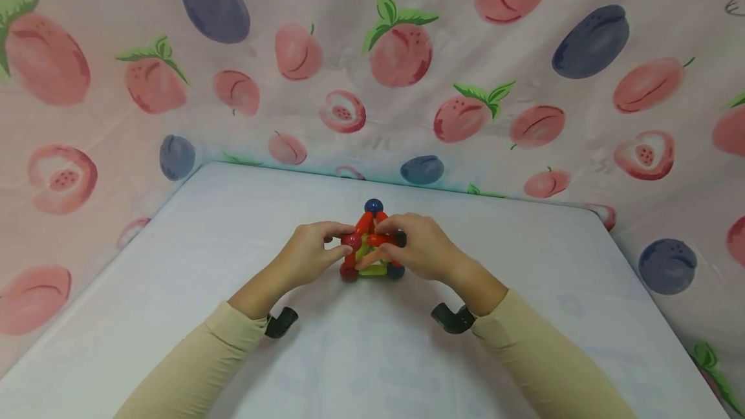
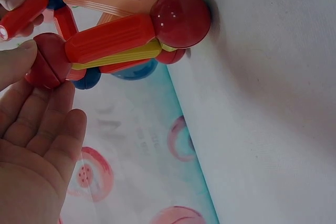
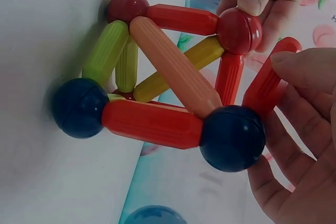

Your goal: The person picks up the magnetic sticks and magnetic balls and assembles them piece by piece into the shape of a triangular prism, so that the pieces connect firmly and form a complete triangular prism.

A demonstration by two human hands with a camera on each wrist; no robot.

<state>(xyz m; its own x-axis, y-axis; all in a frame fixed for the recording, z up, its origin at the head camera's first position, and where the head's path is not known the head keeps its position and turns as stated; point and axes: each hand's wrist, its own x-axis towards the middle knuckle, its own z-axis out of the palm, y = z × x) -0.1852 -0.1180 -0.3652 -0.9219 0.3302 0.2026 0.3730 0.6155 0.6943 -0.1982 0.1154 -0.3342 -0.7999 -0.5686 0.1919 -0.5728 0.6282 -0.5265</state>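
Note:
A frame of magnetic rods and balls stands on the white table in front of me. My left hand (image 1: 308, 251) pinches its upper red ball (image 2: 48, 60) between thumb and fingers. With thumb and fingers, my right hand (image 1: 427, 247) pinches a red rod (image 3: 269, 74), whose lower end meets the upper dark blue ball (image 3: 233, 137). A peach rod (image 3: 176, 66) slants from that ball to a lower red ball (image 3: 128, 7). Green rods (image 3: 105, 50) run low, and a yellow rod (image 3: 178, 69) lies behind. Another blue ball (image 1: 374, 206) tops the frame's far side.
The white table (image 1: 174, 264) spreads around the frame. A fruit-print cloth (image 1: 355, 50) rises behind and along the sides. Dark curved camera mounts (image 1: 282, 322) sit by both wrists, below the beige sleeves (image 1: 204, 354).

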